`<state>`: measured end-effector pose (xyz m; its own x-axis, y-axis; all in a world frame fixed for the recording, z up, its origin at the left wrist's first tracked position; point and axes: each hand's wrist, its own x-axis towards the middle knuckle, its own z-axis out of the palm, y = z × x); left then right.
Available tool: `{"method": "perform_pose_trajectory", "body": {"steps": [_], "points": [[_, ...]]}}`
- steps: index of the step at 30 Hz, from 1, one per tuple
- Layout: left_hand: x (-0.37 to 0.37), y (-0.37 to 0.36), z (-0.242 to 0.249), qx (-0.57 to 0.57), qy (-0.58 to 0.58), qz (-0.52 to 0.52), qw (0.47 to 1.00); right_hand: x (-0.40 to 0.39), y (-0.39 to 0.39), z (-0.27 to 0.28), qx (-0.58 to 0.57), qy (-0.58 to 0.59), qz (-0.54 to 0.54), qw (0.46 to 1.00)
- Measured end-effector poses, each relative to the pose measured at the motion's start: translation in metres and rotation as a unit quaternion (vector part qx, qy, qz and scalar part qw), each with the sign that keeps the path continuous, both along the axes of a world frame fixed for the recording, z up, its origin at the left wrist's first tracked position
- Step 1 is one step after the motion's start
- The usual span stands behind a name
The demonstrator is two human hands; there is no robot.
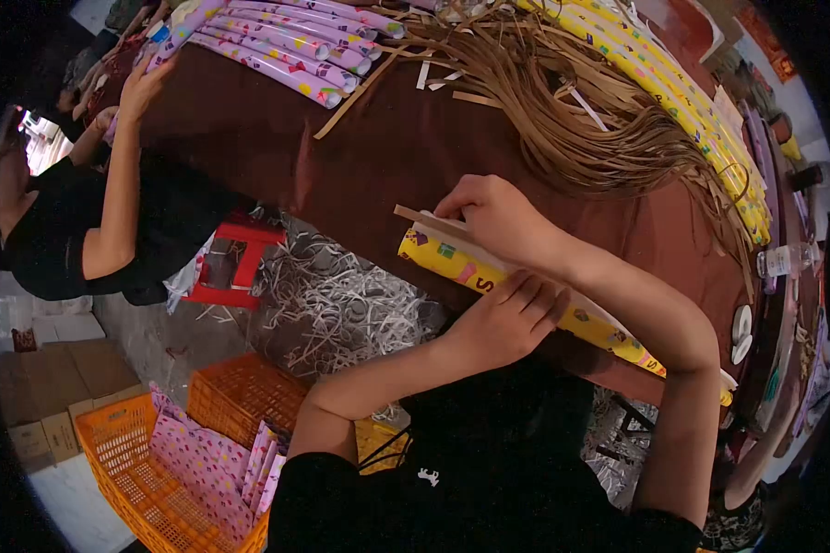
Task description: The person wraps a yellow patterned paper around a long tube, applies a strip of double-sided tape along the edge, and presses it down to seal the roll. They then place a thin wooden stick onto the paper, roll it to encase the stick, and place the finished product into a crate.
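A yellow patterned roll (609, 334) lies slantwise along the near edge of the brown table. My left hand (512, 318) is wrapped over its middle, fingers curled on the upper side. Above the roll's left end, my right hand (496, 217) has its fingers bent down onto a brown flat strip (416, 217), whose free end sticks out to the left. The fingertips of my right hand are partly hidden, and so is the part of the strip beneath them.
Brown strips (581, 138) are heaped on the table (369, 166), between purple rolls (290, 46) and more yellow rolls (682, 101). A co-worker's arm (115, 203) holds a purple roll. Below stand a red stool (247, 263), white shreds (350, 300) and an orange crate (120, 461).
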<state>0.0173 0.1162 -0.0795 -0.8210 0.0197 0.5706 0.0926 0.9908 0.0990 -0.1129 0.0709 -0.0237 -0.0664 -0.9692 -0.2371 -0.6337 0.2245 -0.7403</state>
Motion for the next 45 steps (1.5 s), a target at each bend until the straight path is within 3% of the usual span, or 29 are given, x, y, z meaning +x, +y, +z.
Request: {"method": "perform_pose_trajectory", "body": {"steps": [4,7,12,15,19,22,24,27,31,34,40,45], "points": [[0.000,0.000,0.000,0.011,0.006,-0.003,1.000,0.004,0.006,0.002,0.033,-0.068,-0.065,0.995],[0.000,0.001,0.000,0.010,0.000,-0.003,1.000,0.007,0.013,0.001,-0.037,-0.054,-0.061,0.996],[0.000,0.001,-0.003,0.011,0.006,-0.004,1.000,0.004,0.010,0.010,0.036,-0.146,-0.092,0.984],[-0.001,0.001,-0.003,0.013,0.013,-0.003,1.000,0.004,0.009,0.014,0.059,-0.135,-0.099,0.984],[-0.001,0.001,-0.003,0.006,0.013,-0.003,1.000,0.003,0.006,0.009,0.057,-0.123,-0.102,0.985],[-0.001,0.001,-0.002,0.003,0.009,-0.001,1.000,-0.001,0.001,0.007,0.045,-0.191,-0.169,0.966],[-0.001,0.002,0.000,0.022,-0.008,-0.003,1.000,-0.007,-0.001,0.011,0.051,-0.140,-0.078,0.986],[0.000,0.001,-0.002,0.014,-0.011,-0.008,1.000,-0.005,-0.004,0.006,0.023,-0.064,-0.030,0.997],[0.000,0.002,-0.003,0.014,0.000,-0.001,1.000,-0.007,-0.011,0.005,-0.001,-0.096,-0.045,0.994],[0.000,0.002,-0.002,0.008,0.000,0.003,1.000,-0.009,-0.016,0.005,0.045,-0.092,-0.035,0.994],[-0.001,0.002,-0.004,0.019,-0.007,-0.007,1.000,0.000,-0.008,0.013,0.014,0.021,-0.017,1.000],[0.000,0.000,-0.005,0.003,0.005,-0.008,1.000,0.005,-0.003,-0.001,-0.156,0.117,-0.015,0.981]]}}
